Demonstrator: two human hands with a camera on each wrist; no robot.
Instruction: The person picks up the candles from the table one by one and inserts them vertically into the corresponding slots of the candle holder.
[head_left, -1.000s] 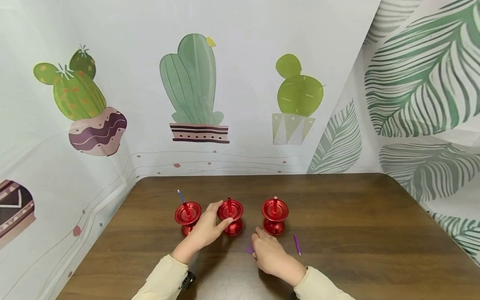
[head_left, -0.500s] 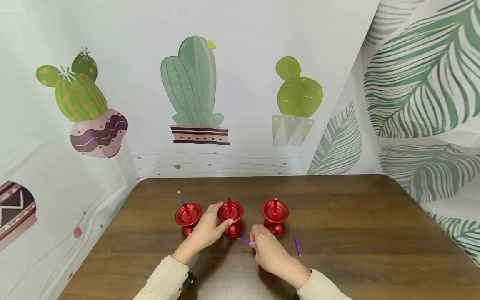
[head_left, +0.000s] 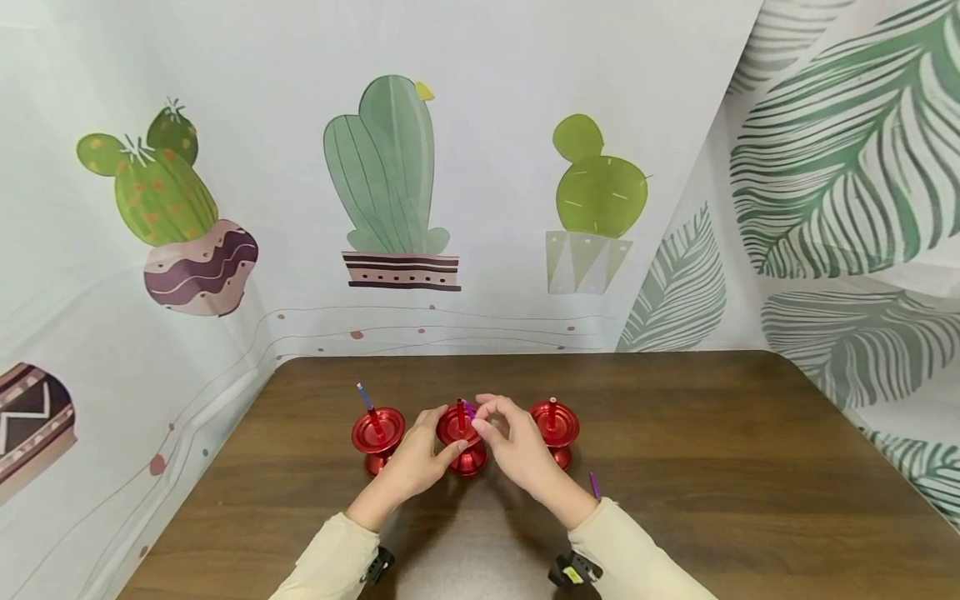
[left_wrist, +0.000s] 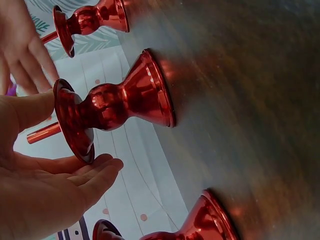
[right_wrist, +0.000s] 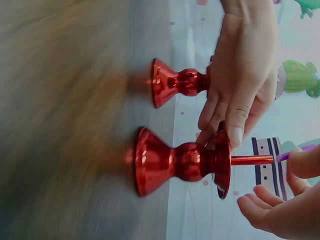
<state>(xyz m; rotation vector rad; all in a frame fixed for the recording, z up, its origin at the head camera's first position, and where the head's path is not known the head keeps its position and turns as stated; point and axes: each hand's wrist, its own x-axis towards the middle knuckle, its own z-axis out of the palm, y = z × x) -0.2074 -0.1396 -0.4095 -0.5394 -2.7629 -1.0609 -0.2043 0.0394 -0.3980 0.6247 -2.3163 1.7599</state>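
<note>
Three red metal candle holders stand in a row on the wooden table. My left hand (head_left: pixel 414 462) grips the dish rim of the middle candle holder (left_wrist: pixel 107 107) between thumb and fingers. In my right hand (head_left: pixel 525 450) a thin purple candle (right_wrist: pixel 295 152) is pinched between thumb and fingertip. Its lower end is right at the top of the middle holder's upright tube (right_wrist: pixel 252 160). From the left candle holder (head_left: pixel 377 432) a blue candle (head_left: pixel 364 397) rises at a tilt. The right candle holder (head_left: pixel 557 423) has a bare tube and is partly behind my right hand.
Another purple candle (head_left: pixel 595 485) lies on the table (head_left: pixel 712 467), partly hidden by my right forearm. A white backdrop (head_left: pixel 495 183) printed with cacti and leaves hangs behind the table's far edge.
My right hand has lifted the purple candle from near the table and carried it up and left to the middle holder's tube. My left hand keeps its grip on the rim.
</note>
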